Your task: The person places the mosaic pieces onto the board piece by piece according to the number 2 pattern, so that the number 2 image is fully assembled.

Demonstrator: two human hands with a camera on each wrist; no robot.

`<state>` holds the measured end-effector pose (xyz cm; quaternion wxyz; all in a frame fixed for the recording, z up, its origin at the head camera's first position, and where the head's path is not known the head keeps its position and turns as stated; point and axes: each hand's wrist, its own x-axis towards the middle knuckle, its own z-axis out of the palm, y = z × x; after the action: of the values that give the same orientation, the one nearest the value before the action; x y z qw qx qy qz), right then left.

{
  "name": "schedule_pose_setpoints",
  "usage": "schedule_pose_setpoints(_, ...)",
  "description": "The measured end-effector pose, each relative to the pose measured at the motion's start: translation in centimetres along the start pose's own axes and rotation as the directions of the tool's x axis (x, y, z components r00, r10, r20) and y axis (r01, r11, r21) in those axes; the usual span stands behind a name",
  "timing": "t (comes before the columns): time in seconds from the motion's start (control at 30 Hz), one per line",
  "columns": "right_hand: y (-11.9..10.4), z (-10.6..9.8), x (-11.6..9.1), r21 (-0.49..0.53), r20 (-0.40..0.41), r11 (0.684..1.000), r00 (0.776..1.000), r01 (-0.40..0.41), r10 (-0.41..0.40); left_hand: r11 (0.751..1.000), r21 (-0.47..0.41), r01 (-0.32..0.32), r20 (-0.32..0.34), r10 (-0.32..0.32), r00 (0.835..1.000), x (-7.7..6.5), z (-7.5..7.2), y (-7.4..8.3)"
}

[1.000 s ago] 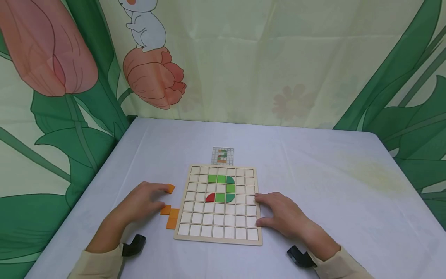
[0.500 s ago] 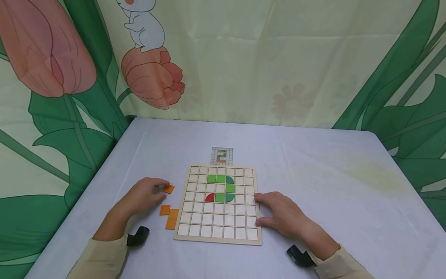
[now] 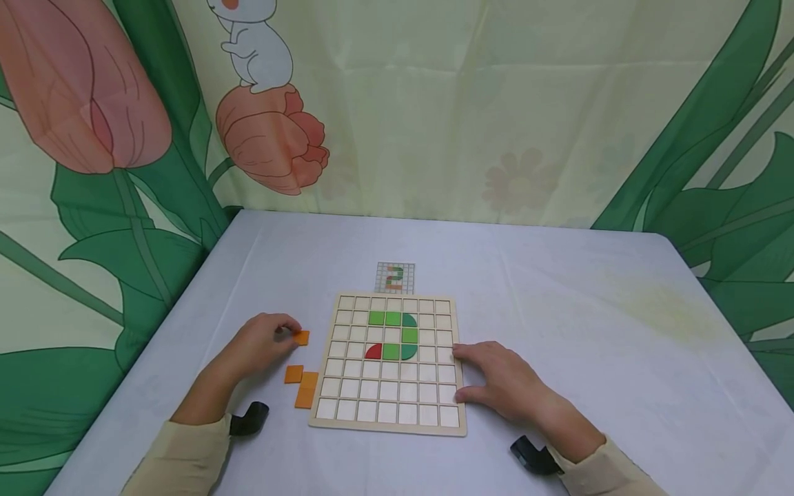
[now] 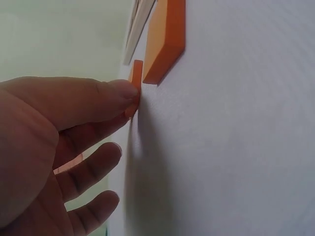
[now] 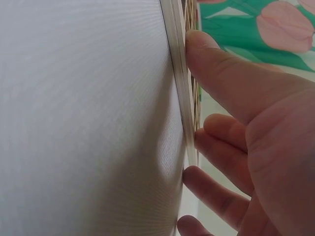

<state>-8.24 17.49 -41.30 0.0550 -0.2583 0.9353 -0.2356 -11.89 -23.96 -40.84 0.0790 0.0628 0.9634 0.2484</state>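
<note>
My left hand pinches a small orange square tile between thumb and index finger, left of a wooden grid board. In the left wrist view the thumb covers part of this tile, and its other fingers are spread loosely below. On the board, green squares, dark green rounded pieces and a red quarter-round piece form a curve. My right hand rests at the board's right edge; in the right wrist view its thumb lies on the rim, fingers loosely extended.
More orange tiles lie beside the board's left edge, with a single orange tile next to them. A small gridded picture card lies just behind the board. White cloth covers the table; a printed curtain hangs behind.
My left hand has drawn away from the nearer single tile and its thumb has come up to the farther orange tile, now pinched. The right hand has stayed at the board's edge.
</note>
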Motion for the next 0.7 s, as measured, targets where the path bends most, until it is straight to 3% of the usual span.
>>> schedule_pose_setpoints(0.17,-0.01,-0.03,-0.01,0.000,-0.003,1.000,1.000,-0.001,0.001,1.000,0.007,0.012,0.008,-0.012,1.000,0.11,0.25,0.18)
schedule_pose_setpoints(0.47,-0.03,-0.09,-0.06,-0.001,-0.003,1.000,1.000,0.005,-0.005,0.998,0.059,0.027,-0.042,-0.025,0.999,-0.15,0.45,0.50)
schedule_pose_setpoints(0.7,0.02,-0.09,-0.06,0.003,-0.004,1.000,1.000,0.009,-0.009,0.999,0.033,0.030,-0.048,-0.028,0.998,-0.23,0.42,1.03)
